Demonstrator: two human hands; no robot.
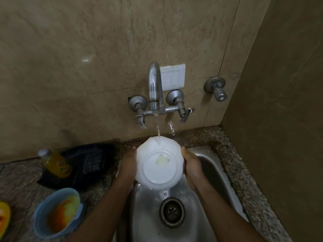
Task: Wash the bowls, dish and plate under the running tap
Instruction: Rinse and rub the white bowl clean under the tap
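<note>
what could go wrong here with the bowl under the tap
Both hands, left hand and right hand, hold the wet white bowl only by its sides, so it might slip into the sink. Water hitting its upturned base could splash toward the wall switch.

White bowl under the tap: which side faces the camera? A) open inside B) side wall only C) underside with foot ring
C: the white bowl is turned bottom up, its round foot ring showing, held between the left hand and right hand.
</note>
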